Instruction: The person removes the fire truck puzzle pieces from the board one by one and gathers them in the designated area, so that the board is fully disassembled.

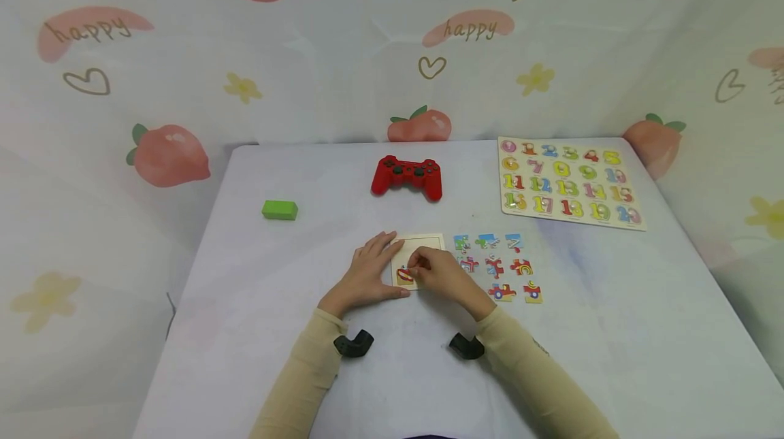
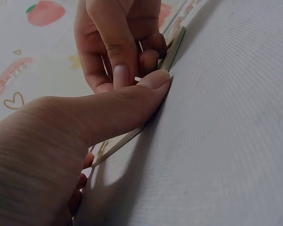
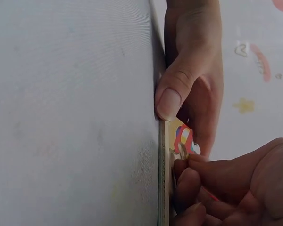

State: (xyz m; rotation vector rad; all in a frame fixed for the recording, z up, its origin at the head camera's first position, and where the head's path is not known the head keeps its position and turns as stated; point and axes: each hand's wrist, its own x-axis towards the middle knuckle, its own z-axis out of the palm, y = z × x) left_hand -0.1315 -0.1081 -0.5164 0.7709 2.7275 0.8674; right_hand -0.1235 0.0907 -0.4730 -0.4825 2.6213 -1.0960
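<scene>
A small wooden puzzle tray (image 1: 427,241) lies on the table in front of the person. Its lower left corner holds a picture piece (image 1: 402,278) in red, white and yellow. The left hand (image 1: 364,274) holds the tray from the left, thumb along the near edge and fingers at the far side. Over the tray, the right hand (image 1: 442,271) pinches a small puzzle piece (image 3: 182,151) between thumb and forefinger, next to the placed one. Its picture is mostly hidden by the fingers. Several loose jigsaw pieces (image 1: 494,267) lie in rows just right of the tray.
A red game controller (image 1: 407,178) lies beyond the hands. At the far right is a number puzzle board (image 1: 571,184); a green block (image 1: 280,210) sits to the left. A cloth with fruit prints hangs behind the white table (image 1: 245,357).
</scene>
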